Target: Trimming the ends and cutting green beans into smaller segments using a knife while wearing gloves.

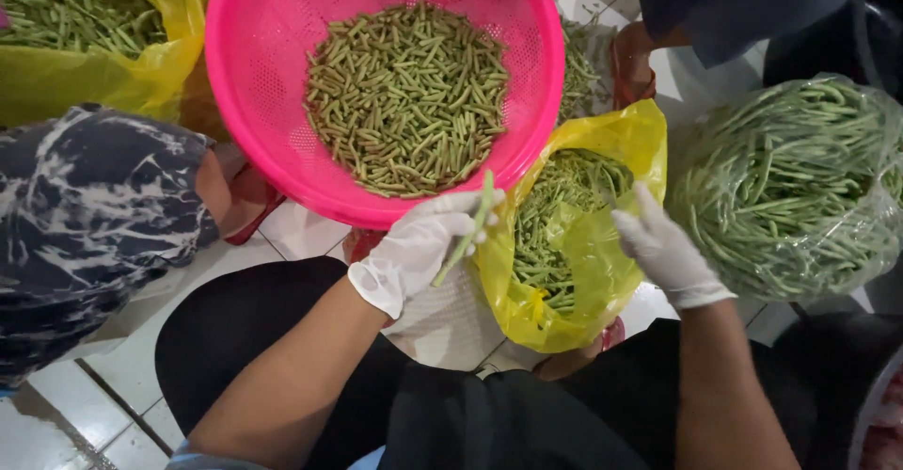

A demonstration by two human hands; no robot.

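Note:
My left hand [419,249], in a white glove, holds a long green bean [467,231] just below the rim of a big pink colander [254,75] filled with short cut bean pieces [406,98]. My right hand [666,249], also gloved, hovers with fingers apart and nothing in it at the right edge of a yellow plastic bag [583,244] that holds whole green beans [550,211].
A clear bag of long green beans [785,183] lies at the right. Another yellow bag of beans [85,28] sits at top left. A person's knee in patterned dark cloth [89,207] is at the left; another person [734,4] sits at top right. White floor tiles below.

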